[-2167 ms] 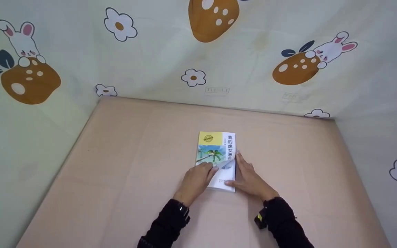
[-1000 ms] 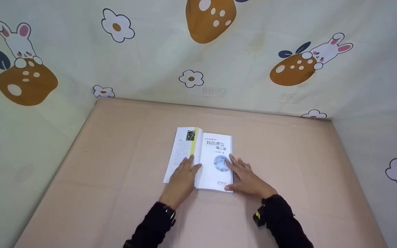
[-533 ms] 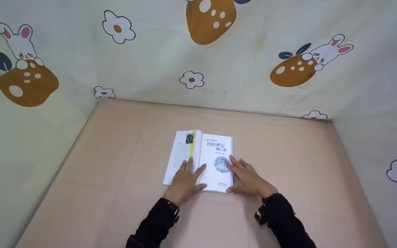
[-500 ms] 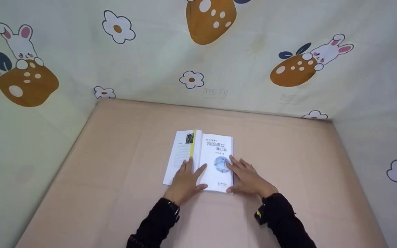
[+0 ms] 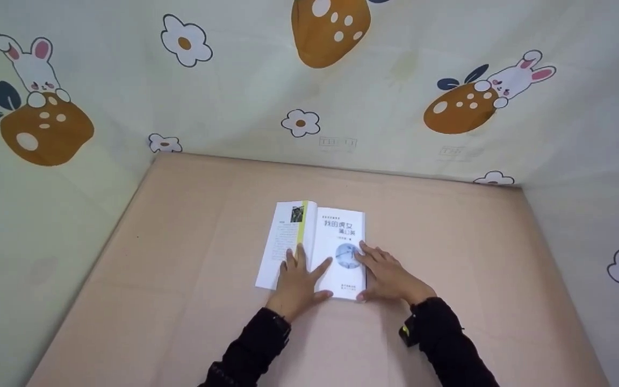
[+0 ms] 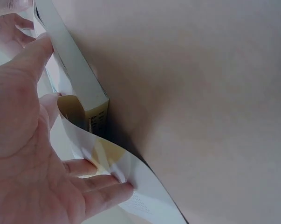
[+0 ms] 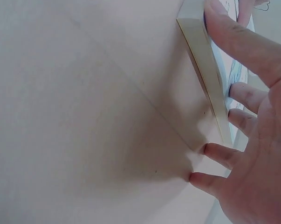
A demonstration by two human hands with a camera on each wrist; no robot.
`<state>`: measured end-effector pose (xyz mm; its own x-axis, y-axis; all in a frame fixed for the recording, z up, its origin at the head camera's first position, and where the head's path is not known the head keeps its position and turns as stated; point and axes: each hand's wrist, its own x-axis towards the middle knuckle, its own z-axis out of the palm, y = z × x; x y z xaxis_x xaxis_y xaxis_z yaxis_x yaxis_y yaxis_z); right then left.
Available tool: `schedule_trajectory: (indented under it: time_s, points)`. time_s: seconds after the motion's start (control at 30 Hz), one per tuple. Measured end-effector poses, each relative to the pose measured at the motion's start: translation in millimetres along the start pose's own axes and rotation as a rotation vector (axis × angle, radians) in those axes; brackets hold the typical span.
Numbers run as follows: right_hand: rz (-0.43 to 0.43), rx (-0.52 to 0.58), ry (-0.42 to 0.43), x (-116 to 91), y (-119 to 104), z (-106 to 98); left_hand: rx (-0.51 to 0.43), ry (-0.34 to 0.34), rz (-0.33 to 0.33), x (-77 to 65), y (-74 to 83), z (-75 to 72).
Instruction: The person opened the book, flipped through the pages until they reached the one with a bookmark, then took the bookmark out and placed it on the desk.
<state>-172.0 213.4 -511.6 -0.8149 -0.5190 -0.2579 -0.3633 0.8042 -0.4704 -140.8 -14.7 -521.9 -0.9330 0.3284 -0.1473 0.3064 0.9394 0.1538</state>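
Observation:
A paperback book (image 5: 339, 236) lies open at its title page on the table, the cover and its flap (image 5: 280, 236) turned out to the left. My left hand (image 5: 296, 282) rests across the fold with fingers spread, several on the inside cover, thumb and index finger over the title page. Seen from the left wrist, the cover (image 6: 140, 186) bows up beside the thick page block (image 6: 75, 60). My right hand (image 5: 393, 277) steadies the book's right edge, index fingertip by the blue round picture, thumb at the lower corner. In the right wrist view, its lower fingertips touch the table beside the page edges (image 7: 205, 74).
A tan cloth-like covering (image 5: 207, 226) spreads over the table around the book. Pale curtain walls (image 5: 234, 91) printed with rabbits, flowers and orange fruit enclose the back and sides. Dark sleeves (image 5: 258, 344) cover both forearms.
The front cover, lifted by my left hand earlier, has been turned over to the left, showing the title page. My left hand then slid right over the fold, fingers spreading. The right hand stays at the edge.

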Motion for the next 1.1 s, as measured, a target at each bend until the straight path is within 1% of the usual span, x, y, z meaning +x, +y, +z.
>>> schedule_trajectory:
  time_s: [0.13,0.33,0.47,0.63,0.73,1.0,1.1]
  points:
    - [-0.008,0.005,-0.005,0.3,1.4,-0.1,-0.007,-0.017,-0.007,0.5,1.5,-2.6]
    - [-0.051,0.02,0.015,0.9,2.7,1.7,0.028,-0.002,-0.007,-1.5,2.7,-3.6]
    - [-0.054,0.032,0.022,0.3,4.6,2.0,0.008,-0.003,0.001,-2.1,5.8,-5.9]
    - [-0.079,0.012,0.034,0.7,5.6,1.2,-0.004,0.008,0.004,-2.8,7.5,-7.6]
    - [-0.077,0.013,0.036,0.8,5.5,1.3,-0.005,0.004,0.005,-2.5,7.7,-7.9]
    - [-0.033,0.039,0.032,-0.2,2.7,0.5,0.005,-0.011,0.005,-2.0,9.0,-10.4]
    - [-0.023,0.042,0.028,0.2,2.1,0.6,-0.006,-0.017,0.001,-2.1,9.1,-10.6]
